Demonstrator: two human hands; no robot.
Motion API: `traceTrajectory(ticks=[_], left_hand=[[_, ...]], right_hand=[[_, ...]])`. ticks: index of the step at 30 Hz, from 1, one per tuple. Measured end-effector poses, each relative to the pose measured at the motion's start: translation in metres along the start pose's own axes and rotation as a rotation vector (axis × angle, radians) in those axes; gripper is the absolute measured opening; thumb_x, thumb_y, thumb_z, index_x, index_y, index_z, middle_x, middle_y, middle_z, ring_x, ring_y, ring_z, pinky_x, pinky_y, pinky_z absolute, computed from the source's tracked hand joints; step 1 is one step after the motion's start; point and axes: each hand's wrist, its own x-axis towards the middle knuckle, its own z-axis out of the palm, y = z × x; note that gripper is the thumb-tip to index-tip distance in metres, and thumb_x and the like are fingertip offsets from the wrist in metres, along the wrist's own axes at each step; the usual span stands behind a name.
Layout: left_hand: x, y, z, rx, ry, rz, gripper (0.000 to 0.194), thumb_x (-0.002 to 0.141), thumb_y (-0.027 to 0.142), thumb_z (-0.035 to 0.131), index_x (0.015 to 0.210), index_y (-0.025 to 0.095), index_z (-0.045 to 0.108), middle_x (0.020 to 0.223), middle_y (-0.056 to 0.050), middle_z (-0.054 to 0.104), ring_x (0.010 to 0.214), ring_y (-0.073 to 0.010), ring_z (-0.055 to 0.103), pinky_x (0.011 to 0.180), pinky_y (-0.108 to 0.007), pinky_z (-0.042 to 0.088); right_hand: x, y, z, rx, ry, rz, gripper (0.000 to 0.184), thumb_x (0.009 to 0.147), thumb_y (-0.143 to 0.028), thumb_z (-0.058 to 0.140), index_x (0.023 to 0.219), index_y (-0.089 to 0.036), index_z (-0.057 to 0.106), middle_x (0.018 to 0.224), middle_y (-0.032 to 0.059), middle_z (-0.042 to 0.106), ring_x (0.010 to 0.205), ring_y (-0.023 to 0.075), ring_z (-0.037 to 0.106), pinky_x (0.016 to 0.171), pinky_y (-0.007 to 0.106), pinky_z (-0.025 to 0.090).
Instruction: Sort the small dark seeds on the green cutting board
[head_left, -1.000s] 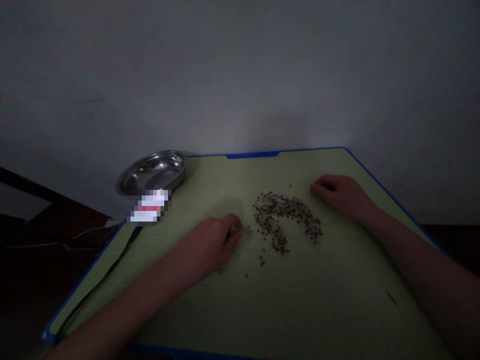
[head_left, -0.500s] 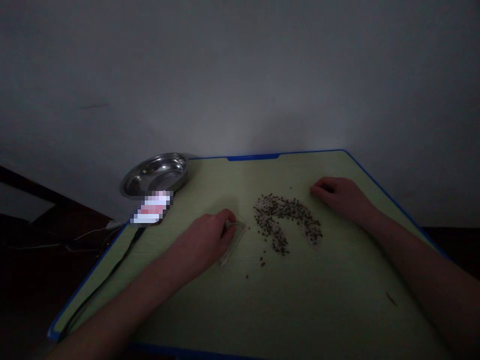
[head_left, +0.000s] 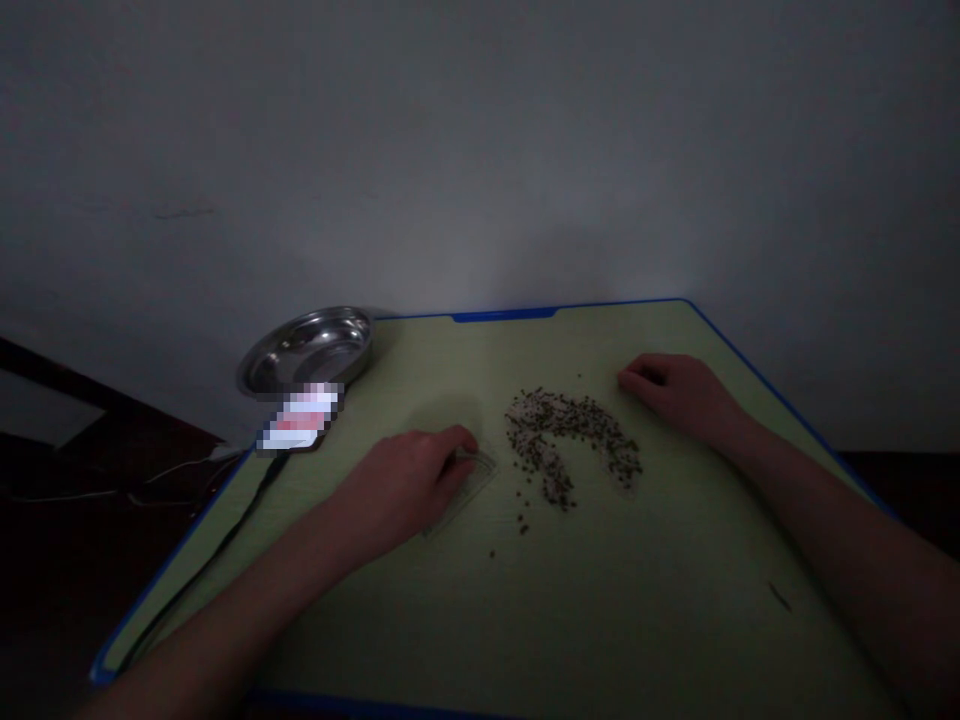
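Note:
My left hand (head_left: 416,480) rests on the table left of a scattered pile, thumb and forefinger pinched on a thin, flat clear plastic piece (head_left: 474,485). Part of that piece is hidden under the fingers, and the dim light blurs its outline. The pile (head_left: 551,415) is a mix of small dark seeds or beans and pale grains, spread in an arch that opens toward me. To the right of the pile lies my right hand (head_left: 679,392), its fingers curled in and the thumb against them. Nothing shows between those fingertips.
A shiny metal bowl (head_left: 311,345) stands at the table's back left corner. In front of it is a blurred-out bright device (head_left: 301,416) with a black cable (head_left: 247,515) running along the left edge. A thin dark sliver (head_left: 780,597) lies at right. Blue trim edges the pale green table (head_left: 637,610).
My left hand has shifted slightly, and the clear plastic piece now lies flatter, its edge nearer the pile. My right hand and the pile stay as they were.

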Motion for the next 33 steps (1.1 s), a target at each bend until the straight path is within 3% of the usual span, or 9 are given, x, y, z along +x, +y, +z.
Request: traceTrajectory(ticks=[11,23,33], left_hand=[[-0.014,0.007,0.006,-0.089,-0.010,0.068,0.031,0.092,0.035,0.038,0.106,0.022,0.063,0.089,-0.006,0.071,0.077,-0.0186,0.064,0.067,-0.030,0.043],[0.009,0.010,0.007,-0.070,0.038,-0.020,0.033,0.091,0.036,0.038,0.109,0.020,0.060,0.084,-0.007,0.070,0.068,-0.0176,0.061,0.063,-0.030,0.042],[0.015,0.016,0.001,-0.009,0.034,0.077,0.032,0.091,0.035,0.040,0.109,0.022,0.062,0.093,-0.008,0.071,0.075,-0.0203,0.064,0.066,-0.032,0.044]], right_hand=[[0.000,-0.002,-0.001,0.021,-0.020,0.026,0.027,0.083,-0.039,0.048,0.073,-0.021,0.065,0.072,0.0060,0.069,0.067,0.0230,0.062,0.061,0.034,0.041],[0.000,-0.003,-0.001,0.014,-0.015,0.023,0.028,0.083,-0.040,0.048,0.072,-0.021,0.065,0.069,0.0046,0.069,0.065,0.0219,0.062,0.059,0.032,0.040],[-0.001,-0.002,-0.002,0.007,-0.016,0.013,0.026,0.084,-0.038,0.048,0.072,-0.022,0.065,0.072,0.0057,0.070,0.067,0.0227,0.062,0.060,0.033,0.042]])
